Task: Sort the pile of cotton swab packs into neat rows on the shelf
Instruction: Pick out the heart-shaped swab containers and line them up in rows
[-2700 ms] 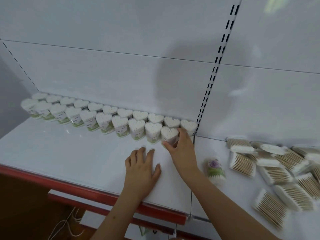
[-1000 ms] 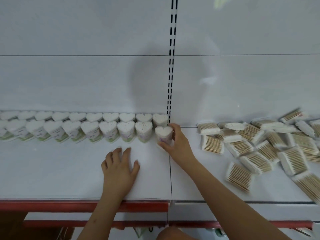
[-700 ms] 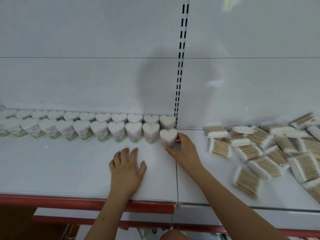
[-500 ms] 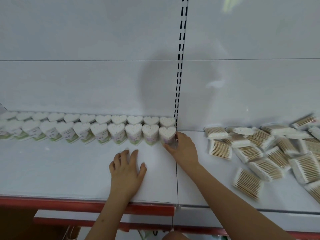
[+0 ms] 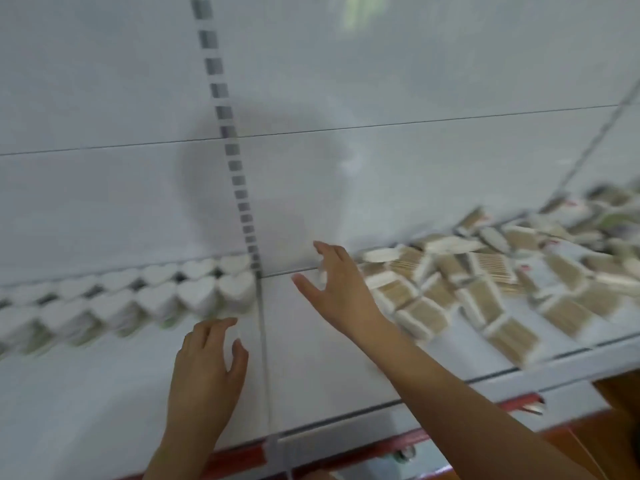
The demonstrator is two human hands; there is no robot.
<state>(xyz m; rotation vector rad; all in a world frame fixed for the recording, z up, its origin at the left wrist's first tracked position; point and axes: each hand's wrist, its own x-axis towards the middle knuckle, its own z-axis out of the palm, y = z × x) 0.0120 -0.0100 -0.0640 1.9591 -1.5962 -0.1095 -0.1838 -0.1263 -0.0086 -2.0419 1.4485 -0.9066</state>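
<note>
Two rows of white heart-shaped cotton swab packs (image 5: 194, 292) stand along the back of the white shelf (image 5: 318, 368), ending at the seam between shelf panels. The last pack (image 5: 237, 289) stands at the front row's right end. My right hand (image 5: 332, 289) hovers empty above the shelf with fingers spread, between the rows and a loose pile of rectangular swab packs (image 5: 485, 289) on the right. My left hand (image 5: 207, 372) rests flat on the shelf in front of the rows. The picture is motion-blurred.
A slotted upright (image 5: 235, 168) runs up the white back panel above the seam. The shelf's front edge has a red strip (image 5: 346, 452). More packs of mixed kinds (image 5: 609, 230) lie at the far right of the pile.
My right hand has let go of the last heart-shaped pack, now standing in the front row, and moved right toward the pile. The view has swung right. My left hand has stayed put.
</note>
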